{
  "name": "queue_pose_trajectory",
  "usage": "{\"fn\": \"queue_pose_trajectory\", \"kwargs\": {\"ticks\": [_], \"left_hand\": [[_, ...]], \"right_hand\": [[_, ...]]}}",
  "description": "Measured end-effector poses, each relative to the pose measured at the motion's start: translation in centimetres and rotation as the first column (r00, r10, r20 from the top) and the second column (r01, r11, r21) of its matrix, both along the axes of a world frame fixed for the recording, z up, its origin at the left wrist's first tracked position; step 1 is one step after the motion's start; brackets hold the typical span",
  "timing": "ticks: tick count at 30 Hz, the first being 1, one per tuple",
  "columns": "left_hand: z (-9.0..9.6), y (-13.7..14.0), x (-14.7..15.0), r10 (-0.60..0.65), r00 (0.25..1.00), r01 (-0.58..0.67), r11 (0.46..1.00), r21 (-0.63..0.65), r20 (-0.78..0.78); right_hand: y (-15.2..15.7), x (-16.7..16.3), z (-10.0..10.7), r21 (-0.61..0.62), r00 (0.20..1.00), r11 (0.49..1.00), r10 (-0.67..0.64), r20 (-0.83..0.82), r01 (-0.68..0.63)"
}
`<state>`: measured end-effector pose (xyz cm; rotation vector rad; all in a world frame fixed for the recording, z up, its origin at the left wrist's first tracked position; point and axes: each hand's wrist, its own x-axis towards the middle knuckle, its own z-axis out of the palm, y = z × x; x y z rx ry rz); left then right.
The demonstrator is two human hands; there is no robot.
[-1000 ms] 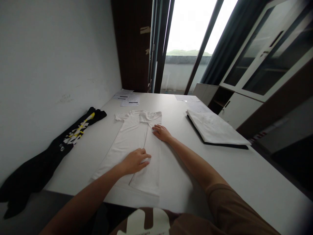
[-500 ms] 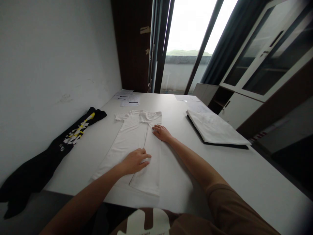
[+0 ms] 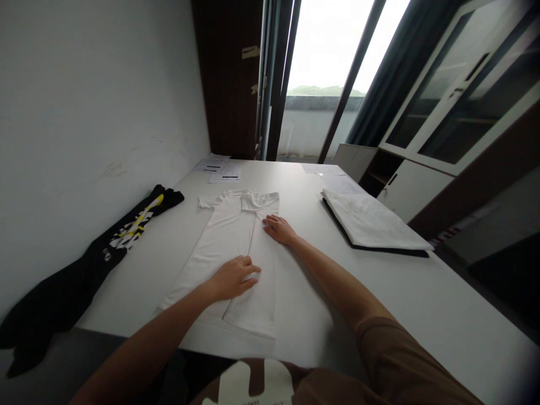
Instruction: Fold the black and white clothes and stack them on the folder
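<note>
I see the white T-shirt [image 3: 230, 247] lying partly folded, flat on the tabletop [image 3: 379, 292]. My left hand [image 3: 232, 278] and right hand [image 3: 279, 229] rest on it, palms down, fingers released, grasping nothing.

I read this as an office: long white table [image 3: 379, 292], papers [image 3: 219, 167] at far edge, glass-door cabinets [image 3: 459, 112].

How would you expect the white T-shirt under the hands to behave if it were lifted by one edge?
The white T-shirt lies thin and flat on the table, so it would probably droop. Its folded-over right side, under the left hand and right hand, may fall open.
</note>
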<state>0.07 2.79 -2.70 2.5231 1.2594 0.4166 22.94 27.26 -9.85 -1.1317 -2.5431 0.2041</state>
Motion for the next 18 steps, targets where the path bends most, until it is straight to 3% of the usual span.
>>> {"fn": "queue_pose_trajectory", "kwargs": {"ticks": [18], "left_hand": [[0.27, -0.08, 0.04, 0.001, 1.000, -0.001, 1.000, -0.016, 0.005]], "right_hand": [[0.03, -0.11, 0.04, 0.002, 1.000, 1.000, -0.001, -0.003, 0.001]]}}
